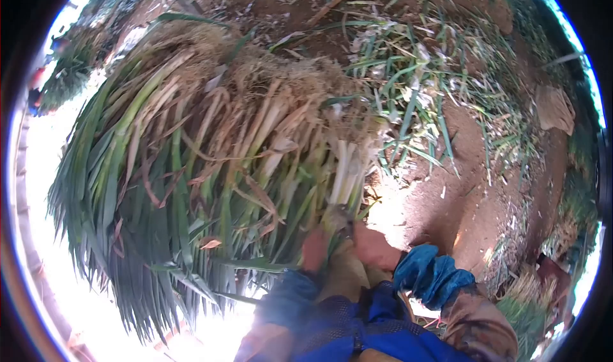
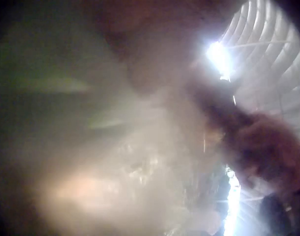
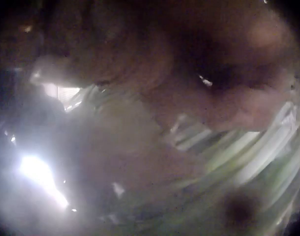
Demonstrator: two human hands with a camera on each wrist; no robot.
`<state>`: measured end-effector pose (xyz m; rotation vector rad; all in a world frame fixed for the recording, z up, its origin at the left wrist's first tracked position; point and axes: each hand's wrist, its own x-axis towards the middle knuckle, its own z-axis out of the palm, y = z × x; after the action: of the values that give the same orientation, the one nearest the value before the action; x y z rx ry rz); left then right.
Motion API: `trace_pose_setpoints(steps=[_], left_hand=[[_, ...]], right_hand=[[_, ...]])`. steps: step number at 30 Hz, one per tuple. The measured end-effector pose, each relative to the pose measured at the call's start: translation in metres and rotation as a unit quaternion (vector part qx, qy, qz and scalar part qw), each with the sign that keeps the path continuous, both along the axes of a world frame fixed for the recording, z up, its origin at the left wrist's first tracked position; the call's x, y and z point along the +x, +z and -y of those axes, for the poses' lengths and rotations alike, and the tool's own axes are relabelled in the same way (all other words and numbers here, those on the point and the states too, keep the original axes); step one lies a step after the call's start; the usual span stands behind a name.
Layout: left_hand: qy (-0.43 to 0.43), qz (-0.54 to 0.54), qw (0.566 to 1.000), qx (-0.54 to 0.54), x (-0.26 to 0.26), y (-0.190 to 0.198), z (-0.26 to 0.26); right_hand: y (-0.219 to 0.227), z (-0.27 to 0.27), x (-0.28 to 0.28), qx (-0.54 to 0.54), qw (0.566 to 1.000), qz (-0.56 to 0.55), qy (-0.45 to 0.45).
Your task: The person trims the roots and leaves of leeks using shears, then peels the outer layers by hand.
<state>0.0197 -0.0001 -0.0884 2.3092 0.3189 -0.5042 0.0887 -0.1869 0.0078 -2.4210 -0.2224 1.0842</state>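
A bundle of green onions (image 1: 345,170) with white stalks lies at the right end of a large heap of green onions (image 1: 211,138). Both hands are close together at the bundle's lower, leafy part. My left hand (image 1: 313,250), blurred, grips the bundle from its left side. On the other side, my right hand (image 1: 378,247) has its fingers curled against the stalks. A small dark spot shows between the hands, too blurred to name. In the right wrist view, fingers (image 3: 238,105) lie over pale stalks (image 3: 268,152). The left wrist view is mostly blur.
Trimmed leaves and white scraps (image 1: 415,87) litter the brown soil (image 1: 460,196) at the right. More green onions (image 1: 527,304) lie at the lower right, near another person's arm (image 1: 552,276). A tan cloth-like piece (image 1: 554,109) lies at the far right.
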Motion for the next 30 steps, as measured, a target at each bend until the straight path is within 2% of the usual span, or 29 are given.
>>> trace_pose_setpoints(steps=[1,2,3,4,5,6,9,11,12,14,16,17,18,20,23,26,29,30], left_hand=[[-0.081,0.059,0.994,0.039,-0.003,0.003,-0.019],[-0.162,0.113,0.977,0.077,-0.009,0.006,-0.046],[-0.243,0.167,0.949,0.114,-0.012,0.011,-0.071],[-0.276,0.026,0.942,0.191,-0.01,0.043,-0.091],[-0.304,-0.116,0.91,0.258,-0.007,0.075,-0.107],[-0.309,-0.209,0.886,0.275,-0.015,0.093,-0.117],[-0.255,-0.282,0.903,0.2,-0.096,0.084,-0.112],[-0.208,-0.268,0.925,0.171,-0.125,0.061,-0.098],[-0.187,-0.248,0.936,0.164,-0.123,0.056,-0.093],[-0.142,-0.162,0.953,0.215,-0.099,0.059,-0.113],[-0.048,0.004,0.953,0.299,-0.045,0.067,-0.15],[0.004,0.088,0.94,0.329,-0.008,0.076,-0.17],[0.075,0.18,0.951,0.241,0.031,0.091,-0.18],[-0.014,0.279,0.896,0.344,0.071,0.063,-0.218],[0.044,0.163,0.916,0.363,0.095,0.07,-0.197],[0.062,0.135,0.916,0.373,0.097,0.054,-0.207],[0.026,0.122,0.94,0.318,0.089,0.088,-0.185],[0.044,0.117,0.949,0.291,0.085,0.1,-0.172]], right_hand=[[-0.01,0.009,0.004,0.022,0.999,-0.048,-0.005],[-0.026,0.02,0.007,-0.037,0.999,0.005,0.033],[-0.036,0.022,0.008,-0.044,0.997,0.054,-0.035],[-0.036,0.026,0.012,-0.028,0.997,0.046,-0.059],[-0.031,0.026,0.016,-0.014,0.995,0.037,-0.086],[-0.025,0.022,0.013,-0.009,0.997,0.032,-0.065],[0.005,-0.009,-0.001,0.025,1.0,0.006,-0.007],[0.034,-0.044,-0.009,0.143,0.968,0.122,0.167],[0.042,-0.07,-0.011,0.182,0.961,0.089,0.19],[0.073,-0.117,0.003,0.21,0.972,-0.038,0.096],[0.082,-0.149,0.021,0.182,0.977,-0.013,0.108],[0.07,-0.156,0.031,0.179,0.98,0.015,0.089],[0.047,-0.164,0.04,0.174,0.981,0.043,0.07],[0.039,-0.164,0.052,0.167,0.98,0.099,0.038],[0.047,-0.135,0.052,0.168,0.975,0.144,0.029],[0.054,-0.115,0.036,0.179,0.973,0.137,0.05],[0.084,-0.102,0.013,0.181,0.978,0.089,0.061],[0.093,-0.099,0.006,0.186,0.978,0.063,0.069]])
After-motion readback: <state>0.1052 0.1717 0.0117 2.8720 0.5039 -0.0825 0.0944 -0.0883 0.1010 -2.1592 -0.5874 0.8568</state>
